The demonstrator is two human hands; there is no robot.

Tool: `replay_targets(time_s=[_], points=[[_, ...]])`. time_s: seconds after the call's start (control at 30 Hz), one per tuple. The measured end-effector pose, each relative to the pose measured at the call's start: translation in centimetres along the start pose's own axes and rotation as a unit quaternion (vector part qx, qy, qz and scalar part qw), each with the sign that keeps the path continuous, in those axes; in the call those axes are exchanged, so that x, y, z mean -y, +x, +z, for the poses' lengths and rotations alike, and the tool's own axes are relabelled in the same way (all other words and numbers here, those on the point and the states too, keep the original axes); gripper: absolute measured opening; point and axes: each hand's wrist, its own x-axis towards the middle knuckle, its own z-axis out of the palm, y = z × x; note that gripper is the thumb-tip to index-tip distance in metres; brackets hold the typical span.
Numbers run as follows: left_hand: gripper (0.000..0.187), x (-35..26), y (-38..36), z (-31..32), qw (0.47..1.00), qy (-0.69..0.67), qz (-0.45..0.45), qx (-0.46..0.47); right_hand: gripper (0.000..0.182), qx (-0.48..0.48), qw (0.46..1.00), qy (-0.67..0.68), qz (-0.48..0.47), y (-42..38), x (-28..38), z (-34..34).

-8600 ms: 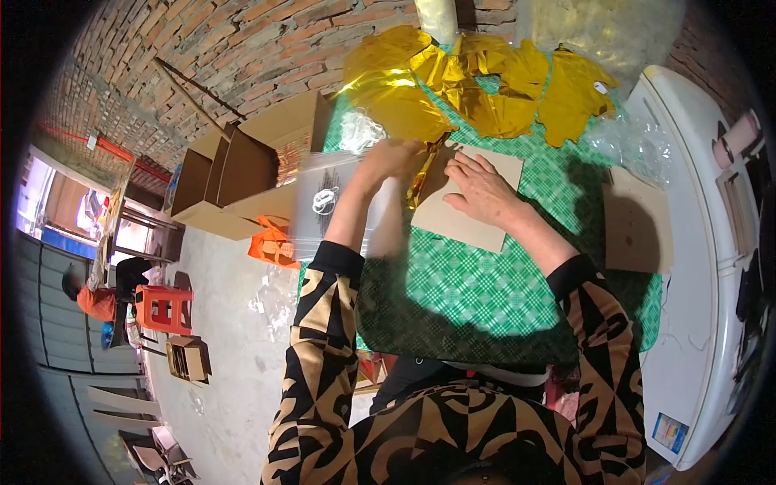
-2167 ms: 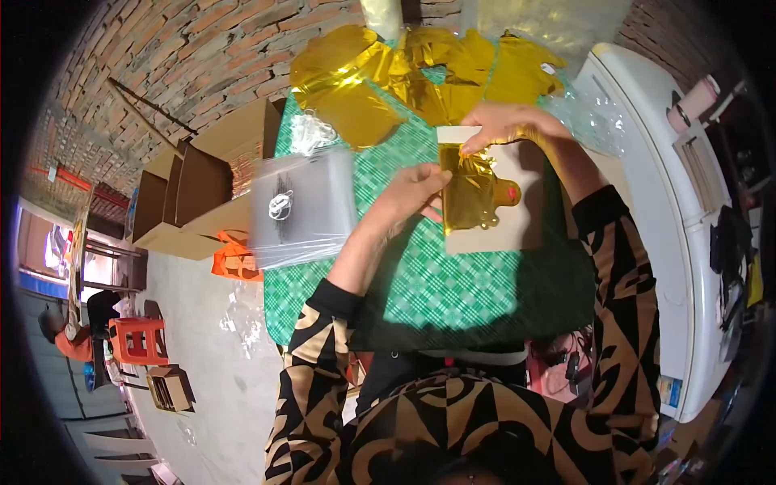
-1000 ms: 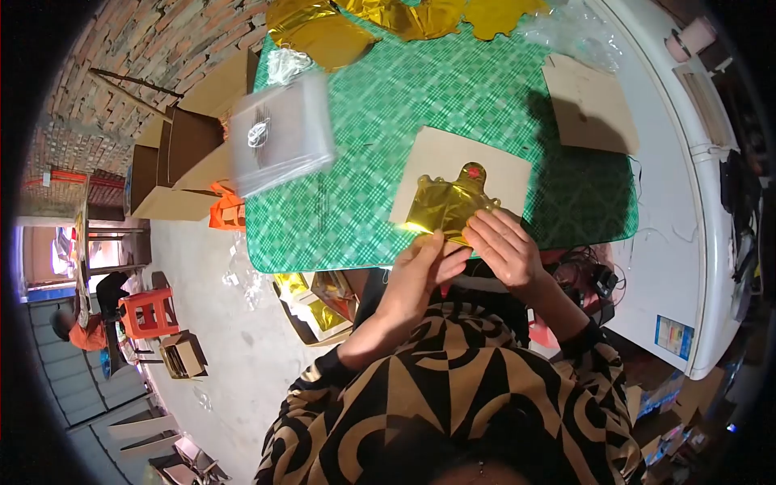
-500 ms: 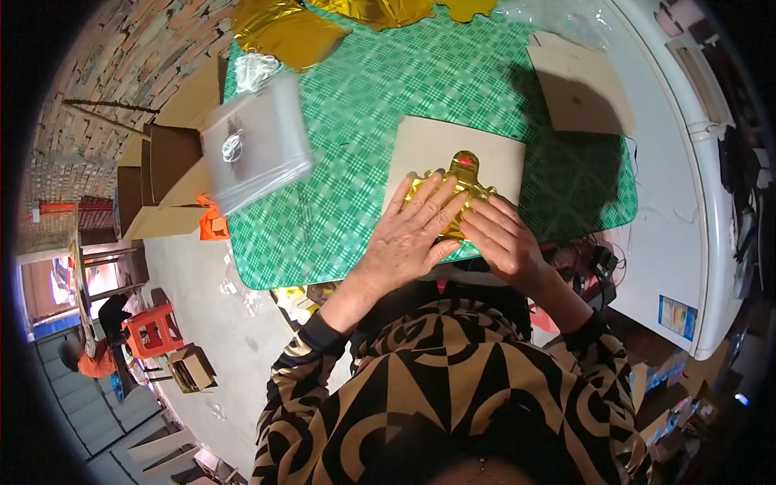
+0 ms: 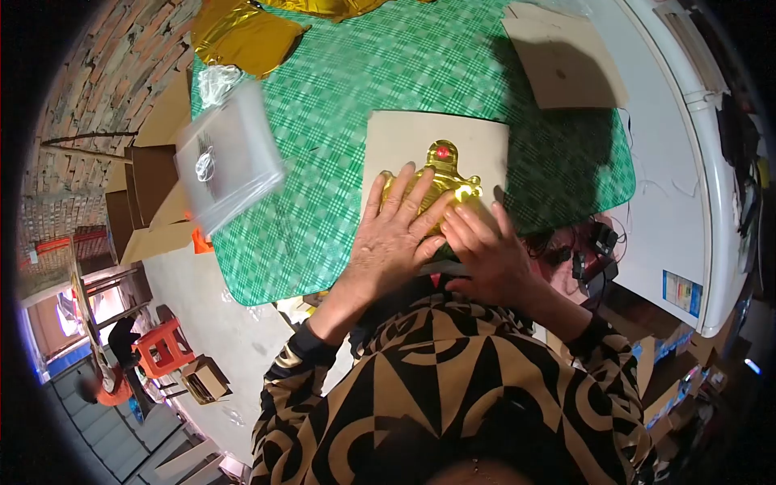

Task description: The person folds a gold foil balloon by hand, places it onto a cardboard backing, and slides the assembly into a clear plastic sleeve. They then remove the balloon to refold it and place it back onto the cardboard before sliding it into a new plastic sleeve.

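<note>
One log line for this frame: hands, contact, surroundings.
left hand: flat on gold foil balloon | right hand: pressing its near edge | balloon on cardboard sheet | green checked table | clear bags left

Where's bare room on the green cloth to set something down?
Free: the checked cloth between the clear bag stack and the two cardboard sheets. Crowded: the near edge, where left hand and right hand press the gold foil balloon.

My left hand [image 5: 394,236]: flat on gold foil balloon [image 5: 437,179]
My right hand [image 5: 482,250]: fingertips pressing foil beside left fingers
Beneath: cardboard sheet [image 5: 402,137]
</note>
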Motion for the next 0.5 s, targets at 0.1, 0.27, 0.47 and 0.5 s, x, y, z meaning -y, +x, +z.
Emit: replay_targets(time_s=[0.1,0.27,0.47,0.5], points=[[0.062,-0.2,0.2,-0.2,1.0,-0.009,-0.007,-0.008,0.079,0.021,0.999,-0.007,0.033,-0.4,0.0,0.6],[0.061,-0.3,0.2,-0.4,1.0,-0.007,-0.011,-0.004,0.078,0.065,0.996,-0.039,0.053,-2.0,-0.6,0.1],[0.06,-0.4,0.1,-0.5,1.0,0.004,-0.013,0.003,0.068,0.003,0.999,-0.04,0.006,-3.0,-3.4,-1.0],[0.06,-0.5,0.1,-0.5,1.0,0.008,-0.012,0.004,0.064,-0.006,1.0,0.002,0.024,-2.6,-4.2,-1.8]])
